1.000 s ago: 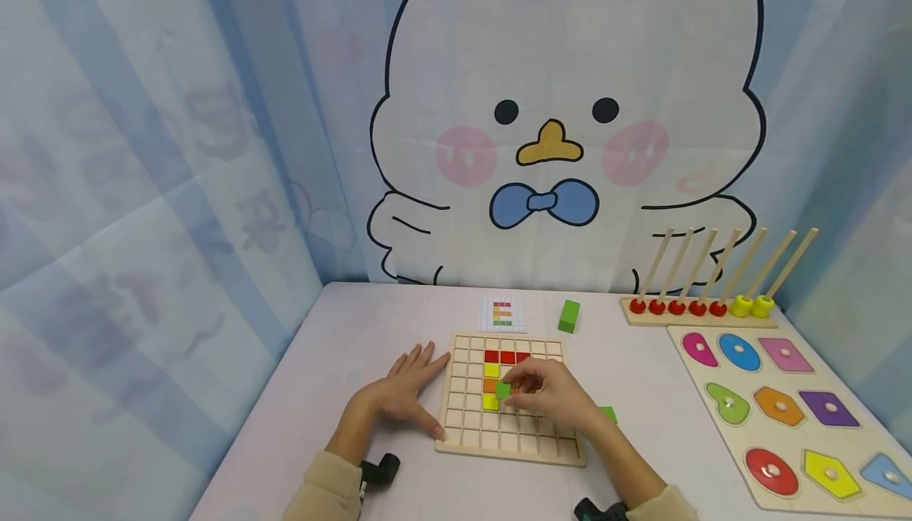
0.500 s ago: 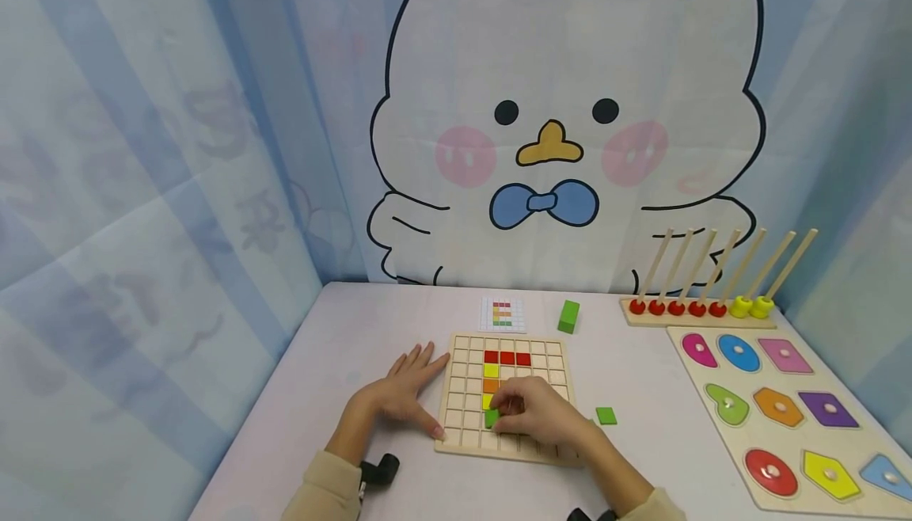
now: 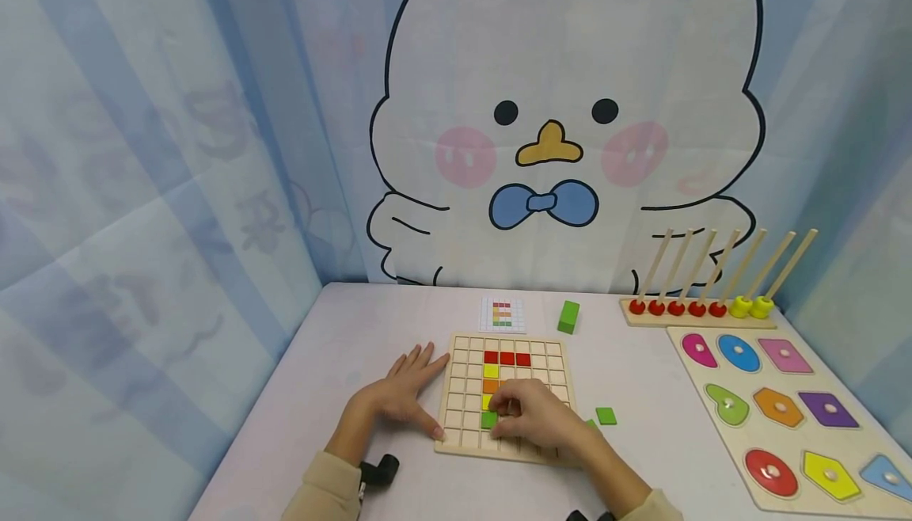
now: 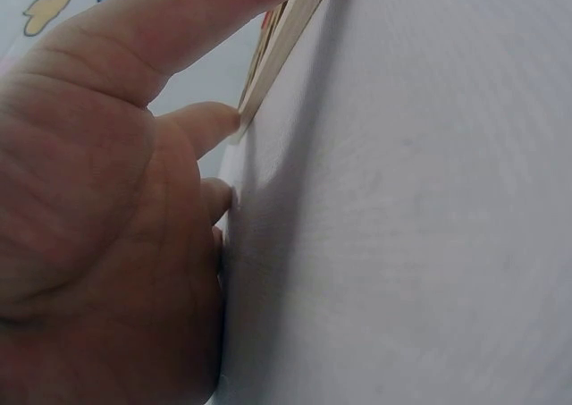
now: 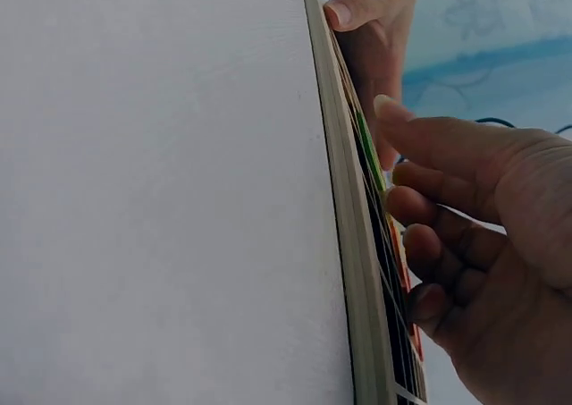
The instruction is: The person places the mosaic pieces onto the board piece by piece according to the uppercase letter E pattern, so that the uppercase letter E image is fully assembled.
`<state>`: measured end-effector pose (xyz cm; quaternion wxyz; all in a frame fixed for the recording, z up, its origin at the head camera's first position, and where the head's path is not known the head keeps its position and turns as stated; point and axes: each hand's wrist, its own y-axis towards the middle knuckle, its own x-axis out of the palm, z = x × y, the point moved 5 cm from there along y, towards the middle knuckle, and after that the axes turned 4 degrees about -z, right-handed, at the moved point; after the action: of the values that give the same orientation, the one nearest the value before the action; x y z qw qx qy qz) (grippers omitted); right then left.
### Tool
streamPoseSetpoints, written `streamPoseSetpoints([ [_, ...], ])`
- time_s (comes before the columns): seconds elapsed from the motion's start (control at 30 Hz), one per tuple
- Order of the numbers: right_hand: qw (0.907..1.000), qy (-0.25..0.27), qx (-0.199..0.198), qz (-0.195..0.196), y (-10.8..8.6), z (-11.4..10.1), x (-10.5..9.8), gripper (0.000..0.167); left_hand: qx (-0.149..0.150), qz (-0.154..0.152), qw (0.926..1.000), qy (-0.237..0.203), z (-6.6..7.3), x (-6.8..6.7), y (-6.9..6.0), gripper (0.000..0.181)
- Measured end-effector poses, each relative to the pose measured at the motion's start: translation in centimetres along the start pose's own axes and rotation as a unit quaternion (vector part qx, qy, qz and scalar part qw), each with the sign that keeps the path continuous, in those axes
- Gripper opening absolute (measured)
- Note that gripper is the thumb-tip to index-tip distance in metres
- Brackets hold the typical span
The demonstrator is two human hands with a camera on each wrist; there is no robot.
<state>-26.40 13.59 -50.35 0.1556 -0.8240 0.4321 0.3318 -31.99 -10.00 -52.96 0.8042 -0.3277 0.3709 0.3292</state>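
A wooden grid board [image 3: 466, 434] lies on the table, with red, yellow and orange square tiles set in some cells. A green square tile [image 3: 489, 420] lies in a cell below the lower yellow tile [image 3: 487, 402]. My right hand [image 3: 534, 412] hovers over the board just right of that tile, thumb and fingers parted with nothing between them; the right wrist view shows the green tile [image 5: 369, 150] in the board, apart from the fingertips. My left hand [image 3: 402, 394] lies spread on the table, its thumb and fingertips touching the board's left edge. The right hand hides several cells.
A pattern card [image 3: 503, 315] and a green block [image 3: 568, 317] lie behind the board. A loose green tile [image 3: 606, 416] is to its right, another partly hidden by the right wrist. A peg rack with beads [image 3: 698, 311] and a shape puzzle [image 3: 773, 378] stand at the right.
My right hand has moved down the board with the green tile and let it go in the cell below the lower yellow one. The left hand has stayed put.
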Motion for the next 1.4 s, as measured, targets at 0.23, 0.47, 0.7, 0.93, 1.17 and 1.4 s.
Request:
streamPoseSetpoints([
  [0.23, 0.9997, 0.008, 0.011, 0.023, -0.8, 0.0, -2.2, 0.029, 0.004, 0.004, 1.0000, -0.004, -0.1, 0.1, 0.1, 0.128],
  [0.47, 0.9982, 0.020, 0.020, 0.053, -2.0, 0.7, -5.2, 0.030, 0.009, 0.003, 0.9998, -0.015, -0.1, 0.0, 0.0, 0.129],
  [0.7, 0.9970, 0.015, 0.026, 0.071, -3.0, 1.5, -7.0, 0.034, 0.006, 0.002, 0.9998, -0.017, -0.1, -0.1, -0.1, 0.129],
  [0.93, 0.9951, 0.020, 0.049, 0.083, -3.9, 2.4, -8.6, 0.031, 0.006, 0.001, 0.9999, -0.013, -0.2, 0.0, 0.0, 0.129],
  [1.17, 0.9931, 0.020, 0.075, 0.088, -4.8, 3.9, -9.7, 0.033, 0.006, 0.000, 0.9998, -0.016, -0.2, 0.0, 0.0, 0.129],
  [1.4, 0.9913, 0.024, 0.093, 0.089, -5.6, 5.3, -10.2, 0.033, 0.005, 0.000, 1.0000, -0.007, -0.1, 0.0, 0.0, 0.129],
])
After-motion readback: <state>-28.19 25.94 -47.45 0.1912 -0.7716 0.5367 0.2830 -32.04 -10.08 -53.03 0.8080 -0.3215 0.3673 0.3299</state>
